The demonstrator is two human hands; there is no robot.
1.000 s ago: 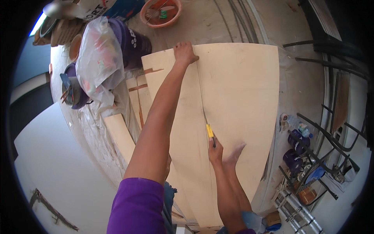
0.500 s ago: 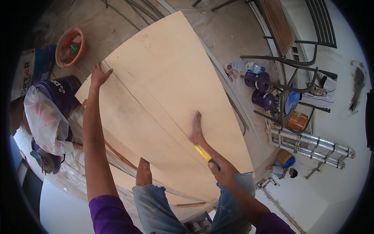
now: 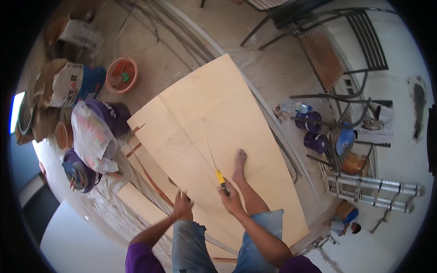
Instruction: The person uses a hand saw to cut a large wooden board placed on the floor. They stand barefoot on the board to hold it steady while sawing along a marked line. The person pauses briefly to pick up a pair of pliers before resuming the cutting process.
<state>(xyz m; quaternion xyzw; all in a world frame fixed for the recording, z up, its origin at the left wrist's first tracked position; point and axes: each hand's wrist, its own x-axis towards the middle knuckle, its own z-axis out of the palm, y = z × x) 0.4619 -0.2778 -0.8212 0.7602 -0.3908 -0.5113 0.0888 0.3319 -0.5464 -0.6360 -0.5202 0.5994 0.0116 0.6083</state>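
A large pale plywood-like sheet (image 3: 268, 182) lies below me, marked by thin lines running away from me. My right hand (image 3: 231, 199) is closed around a yellow-and-black utility knife (image 3: 220, 176), its yellow end near where the lines meet. I cannot make out a blade. My left hand (image 3: 182, 208) is over the sheet's near left edge, by my left knee, fingers somewhat apart and slightly blurred, with nothing seen in it. My bare right foot (image 3: 240, 166) rests on the sheet, right of the knife.
Left stand a purple bucket (image 3: 119, 119), a clear plastic bag (image 3: 93, 136), an orange basin (image 3: 122, 75) and a sack (image 3: 68, 86). Narrow board strips (image 3: 141, 202) lie beside the sheet. Right are metal-framed chairs (image 3: 323, 63), a folded ladder (image 3: 373, 189) and a crouching person (image 3: 343, 223).
My left hand has left the sheet's far left edge and come back near my knee. My right hand has moved up and left with the knife. The whole view has shifted.
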